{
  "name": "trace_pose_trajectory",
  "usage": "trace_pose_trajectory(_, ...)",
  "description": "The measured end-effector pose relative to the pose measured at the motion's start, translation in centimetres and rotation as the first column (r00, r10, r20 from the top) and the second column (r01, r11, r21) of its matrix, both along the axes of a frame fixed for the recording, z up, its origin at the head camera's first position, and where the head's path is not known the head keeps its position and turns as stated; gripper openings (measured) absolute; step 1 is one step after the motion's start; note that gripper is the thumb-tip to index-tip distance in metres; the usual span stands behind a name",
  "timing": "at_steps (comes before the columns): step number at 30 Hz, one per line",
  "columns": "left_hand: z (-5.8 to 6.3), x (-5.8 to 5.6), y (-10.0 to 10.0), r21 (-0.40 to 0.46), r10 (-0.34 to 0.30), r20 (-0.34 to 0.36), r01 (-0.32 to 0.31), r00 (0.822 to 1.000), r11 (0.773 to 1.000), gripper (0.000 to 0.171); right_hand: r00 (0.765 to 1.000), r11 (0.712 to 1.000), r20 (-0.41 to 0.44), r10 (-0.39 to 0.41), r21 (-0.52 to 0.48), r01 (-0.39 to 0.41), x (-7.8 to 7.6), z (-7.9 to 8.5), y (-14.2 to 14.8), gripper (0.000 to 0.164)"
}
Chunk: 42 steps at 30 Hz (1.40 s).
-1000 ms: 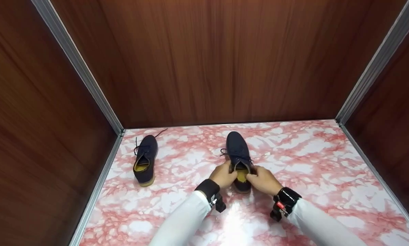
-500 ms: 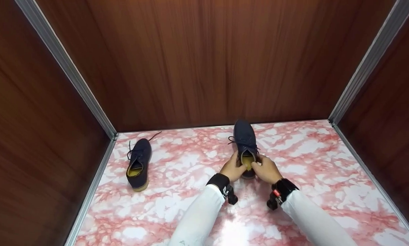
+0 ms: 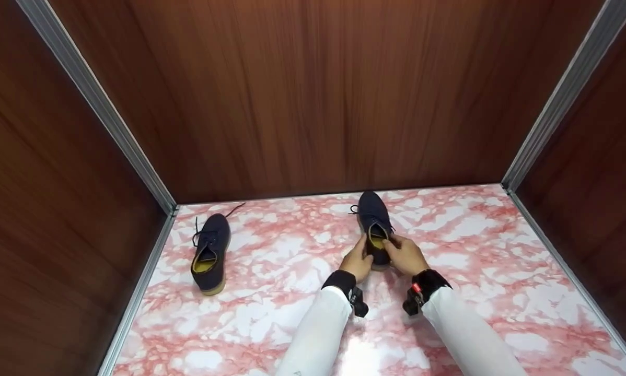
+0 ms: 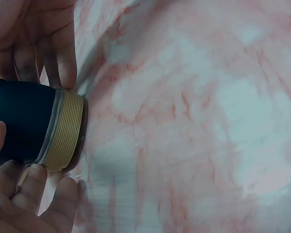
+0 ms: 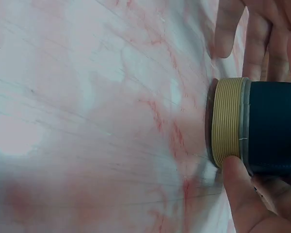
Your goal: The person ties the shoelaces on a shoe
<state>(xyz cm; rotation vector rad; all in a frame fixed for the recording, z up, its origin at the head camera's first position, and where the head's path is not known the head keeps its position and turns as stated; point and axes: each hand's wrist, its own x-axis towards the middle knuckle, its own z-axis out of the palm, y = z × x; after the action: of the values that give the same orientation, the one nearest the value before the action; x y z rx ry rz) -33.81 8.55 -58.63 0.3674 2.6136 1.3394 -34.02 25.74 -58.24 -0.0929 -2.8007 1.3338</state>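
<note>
A dark navy lace-up shoe (image 3: pixel 373 210) with a yellow insole points toward the back wall, between both hands. My left hand (image 3: pixel 357 261) holds it along the left side near the heel, its thumb against the outside. From the right, my right hand (image 3: pixel 406 256) grips the collar, thumb over the edge at the opening and fingers down the outer side. In the wrist views, the shoe's ribbed tan sole (image 4: pixel 65 131) is close over the marbled surface, with fingers (image 5: pixel 235 182) beside it. A matching shoe (image 3: pixel 211 245) stands upright at the left, laces loose.
The red-and-white marbled surface (image 3: pixel 271 271) is bounded by a brown wood-grain back panel (image 3: pixel 313 104) and side panels (image 3: pixel 46 209). Grey metal strips (image 3: pixel 135 141) run along the corners. The held shoe's toe is near the back panel.
Both hands have moved the shoe forward, toward the back wall, and its toe has since dropped slightly. The left thumb has come out of the opening to the outside. The other shoe stays put.
</note>
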Motion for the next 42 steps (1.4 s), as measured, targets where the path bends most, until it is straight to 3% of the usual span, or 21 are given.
trace_pose_trajectory(7, 0.1, 0.1, -0.9, 0.019, -0.076, 0.008, 0.075, 0.997, 0.997, 0.073, 1.000, 0.999, -0.013, -0.005, 0.043, 0.006, -0.2, 0.3, -0.7, 0.055)
trace_pose_trajectory(13, 0.1, 0.4, -2.1, -0.002, -0.153, 0.006, 0.153, 0.988, 0.988, 0.069, 1.000, 0.999, 0.020, -0.001, 0.047, 0.000, -0.1, 0.1, -0.6, 0.061)
trace_pose_trajectory(20, 0.7, 0.9, -4.3, 0.068, -0.187, 0.011, 0.186, 0.982, 0.980, 0.065, 0.999, 0.998, 0.053, 0.014, 0.061, -0.017, -0.2, 0.3, 0.0, 0.061)
trace_pose_trajectory(25, 1.2, 1.2, -6.6, 0.066, -0.162, 0.008, 0.161, 0.987, 0.985, 0.064, 0.996, 0.998, 0.077, 0.035, 0.055, -0.040, 0.1, 0.8, 0.1, 0.059)
trace_pose_trajectory(34, 3.2, 2.3, -12.1, -0.001, -0.092, -0.055, 0.092, 0.994, 0.996, 0.062, 0.996, 0.994, -0.006, 0.088, 0.065, -0.087, 1.1, 2.1, -0.2, 0.060)
trace_pose_trajectory(42, 4.6, 3.0, -16.8, -0.002, 0.034, -0.176, -0.035, 0.984, 0.999, 0.061, 0.977, 0.991, -0.183, 0.113, 0.095, -0.097, 2.1, 2.9, -1.4, 0.056)
